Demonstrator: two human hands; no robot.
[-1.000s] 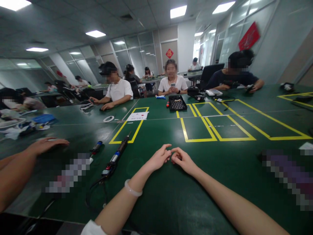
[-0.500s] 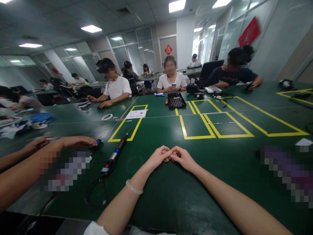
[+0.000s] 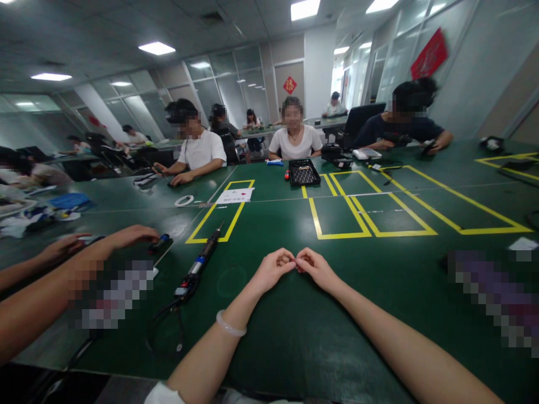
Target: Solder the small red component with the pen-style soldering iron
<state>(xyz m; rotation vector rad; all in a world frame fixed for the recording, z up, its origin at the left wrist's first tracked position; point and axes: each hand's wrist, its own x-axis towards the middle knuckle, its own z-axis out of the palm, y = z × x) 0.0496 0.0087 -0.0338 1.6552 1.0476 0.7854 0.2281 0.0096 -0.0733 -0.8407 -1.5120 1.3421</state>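
Tool from the fingers: the corded tool [image 3: 196, 265] lies to the left of both hands, apart from them, with a strip of green surface in between.
Long axis: slanted; the thin tip points away and a little to the right, reaching just over the near edge of a yellow tape outline [image 3: 193, 231]; the thick end faces back towards the wearer.
Cord: the black cord [image 3: 156, 314] leaves the thick end and loops on the near side, left of the left forearm.
Nearer hand: the left hand [image 3: 273, 272], above a pale bracelet [image 3: 231, 325]; the right hand [image 3: 315, 270] is farther off, beyond it.
Fingers: curled narrow on both hands, tips meeting in front of the wearer; whether anything small is pinched there, I cannot tell.
Bench: smooth, dark green, slightly shiny bench [image 3: 286, 336]; both forearms reach in over its near part.
Tool's left side: a neighbour's hand [image 3: 137, 234] reaches close to a small blue-and-black item [image 3: 160, 243].
Far side: a white sheet [image 3: 236, 195], a white ring [image 3: 184, 200] and a black tray [image 3: 305, 183].
Room: seated people, glass partitions [image 3: 236, 76], ceiling lights [image 3: 156, 48].
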